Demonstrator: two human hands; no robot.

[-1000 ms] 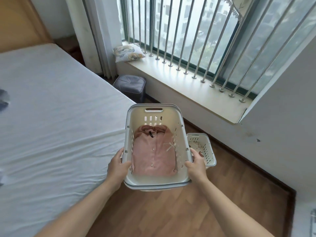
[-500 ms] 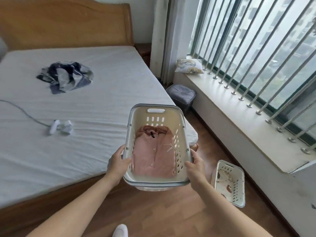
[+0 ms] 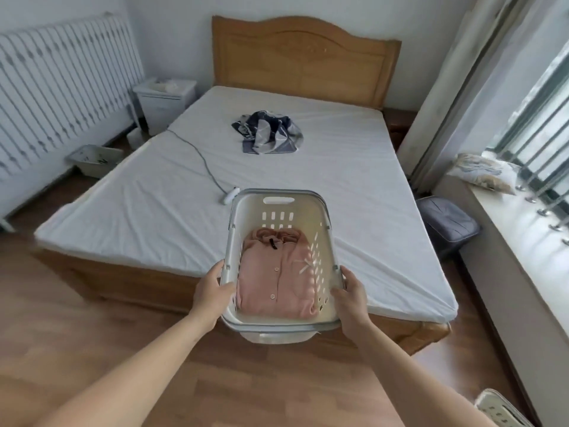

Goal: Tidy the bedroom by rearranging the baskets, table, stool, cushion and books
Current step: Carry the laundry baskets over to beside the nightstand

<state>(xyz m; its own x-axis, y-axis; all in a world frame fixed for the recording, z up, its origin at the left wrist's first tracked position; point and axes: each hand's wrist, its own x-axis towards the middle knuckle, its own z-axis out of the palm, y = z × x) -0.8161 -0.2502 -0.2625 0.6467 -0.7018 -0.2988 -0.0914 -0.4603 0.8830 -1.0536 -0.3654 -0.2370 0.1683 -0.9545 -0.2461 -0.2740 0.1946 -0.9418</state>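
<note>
White perforated plastic laundry basket (image 3: 252,211), containing a folded pink buttoned garment (image 3: 274,282), is held off the floor at the foot of the white-sheeted wooden bed (image 3: 154,195). Left grip (image 3: 212,288) and right grip (image 3: 351,294) each clamp a side rim towards the near end. Risks: the unsupported far end may dip and shift the garment, and the grey cable (image 3: 201,157) could foul a set-down on the bed.

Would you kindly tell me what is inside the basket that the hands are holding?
A folded pink buttoned garment lies in the white basket; whatever is beneath it is covered.
</note>
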